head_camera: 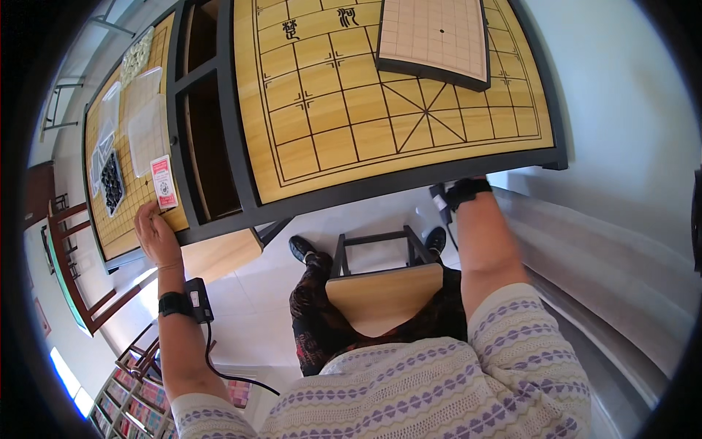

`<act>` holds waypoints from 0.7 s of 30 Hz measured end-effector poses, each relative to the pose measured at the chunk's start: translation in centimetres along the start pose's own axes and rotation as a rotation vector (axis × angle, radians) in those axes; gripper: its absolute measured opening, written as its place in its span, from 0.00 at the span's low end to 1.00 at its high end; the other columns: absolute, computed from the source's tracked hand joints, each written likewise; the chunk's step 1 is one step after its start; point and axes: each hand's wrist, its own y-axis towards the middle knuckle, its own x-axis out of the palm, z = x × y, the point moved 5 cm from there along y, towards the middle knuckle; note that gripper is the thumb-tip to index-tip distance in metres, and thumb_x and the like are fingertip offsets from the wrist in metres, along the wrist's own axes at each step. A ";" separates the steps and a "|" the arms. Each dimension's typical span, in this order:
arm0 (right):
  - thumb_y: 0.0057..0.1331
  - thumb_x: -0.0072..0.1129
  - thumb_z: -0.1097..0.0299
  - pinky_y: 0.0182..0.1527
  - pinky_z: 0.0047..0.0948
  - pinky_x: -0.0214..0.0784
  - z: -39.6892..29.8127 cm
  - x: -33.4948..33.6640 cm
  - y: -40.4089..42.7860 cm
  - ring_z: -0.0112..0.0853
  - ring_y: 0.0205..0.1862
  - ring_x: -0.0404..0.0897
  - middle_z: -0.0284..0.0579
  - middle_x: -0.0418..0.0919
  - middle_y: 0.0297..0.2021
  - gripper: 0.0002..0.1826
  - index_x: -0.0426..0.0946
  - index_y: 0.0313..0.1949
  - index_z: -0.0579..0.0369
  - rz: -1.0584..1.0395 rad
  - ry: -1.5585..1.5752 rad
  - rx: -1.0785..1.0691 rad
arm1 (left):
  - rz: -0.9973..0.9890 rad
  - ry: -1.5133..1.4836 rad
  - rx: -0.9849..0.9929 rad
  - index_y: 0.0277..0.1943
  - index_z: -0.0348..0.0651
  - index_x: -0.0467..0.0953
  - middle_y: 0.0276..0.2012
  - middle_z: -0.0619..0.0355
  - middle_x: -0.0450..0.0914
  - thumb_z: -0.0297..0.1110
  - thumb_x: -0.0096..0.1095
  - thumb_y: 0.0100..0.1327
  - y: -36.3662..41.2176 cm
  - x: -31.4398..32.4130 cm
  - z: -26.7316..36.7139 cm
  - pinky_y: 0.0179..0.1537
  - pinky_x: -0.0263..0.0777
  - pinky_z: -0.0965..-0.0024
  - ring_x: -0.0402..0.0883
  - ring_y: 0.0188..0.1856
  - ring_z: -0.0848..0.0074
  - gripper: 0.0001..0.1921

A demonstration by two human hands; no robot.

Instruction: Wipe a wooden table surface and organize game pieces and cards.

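Note:
My left hand (156, 233) rests on the near edge of a tabletop printed with a Go grid (129, 219), holding nothing. Its fingertips are close to a red-and-white card pack (164, 181) that bears writing; whether they touch it is hard to tell. My right hand is hidden beneath the front edge of the table, and only the wrist with its black strap shows. Before me lies a xiangqi board tabletop (340, 131) with a dark frame. On it sits a smaller, thick, dark-sided gridded board (428, 38), turned at a slight angle.
Beyond my left hand are a clear plastic box of black stones (112, 181), clear plastic lids (147, 134) and a heap of white stones (137, 55). Two open-topped compartments (205, 142) divide the tabletops. A wooden stool (386, 296) stands between my legs; a wall (614, 82) is at right.

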 end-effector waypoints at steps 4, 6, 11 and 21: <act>0.62 0.57 0.62 0.52 0.47 0.69 -11.1 1.7 -1.6 0.49 0.49 0.78 0.52 0.81 0.45 0.18 0.79 0.49 0.55 -0.071 0.249 -0.161 | 0.001 0.006 0.012 0.46 0.39 0.78 0.47 0.50 0.79 0.25 0.48 0.66 0.2 -0.1 -0.5 0.56 0.68 0.60 0.76 0.52 0.58 0.11; 0.62 0.57 0.62 0.53 0.47 0.68 -17.3 3.0 -2.7 0.49 0.49 0.78 0.52 0.81 0.45 0.18 0.79 0.49 0.55 -0.142 0.370 -0.237 | -0.004 0.020 0.015 0.47 0.39 0.78 0.48 0.50 0.79 0.25 0.47 0.66 0.3 -0.4 -0.9 0.56 0.68 0.60 0.76 0.52 0.58 0.12; 0.62 0.57 0.62 0.53 0.48 0.68 -18.5 3.3 -5.7 0.49 0.50 0.77 0.53 0.80 0.46 0.18 0.79 0.49 0.55 -0.183 0.472 -0.277 | -0.013 0.007 -0.053 0.49 0.38 0.78 0.49 0.50 0.79 0.26 0.45 0.68 0.0 0.0 -1.7 0.57 0.68 0.61 0.77 0.52 0.58 0.13; 0.62 0.57 0.61 0.54 0.48 0.68 -1.6 0.2 -1.0 0.51 0.52 0.76 0.54 0.80 0.47 0.19 0.78 0.50 0.56 -0.081 0.114 -0.114 | -0.009 -0.072 -0.057 0.48 0.40 0.79 0.50 0.50 0.79 0.26 0.48 0.67 -0.1 0.1 -1.6 0.57 0.68 0.61 0.77 0.53 0.59 0.12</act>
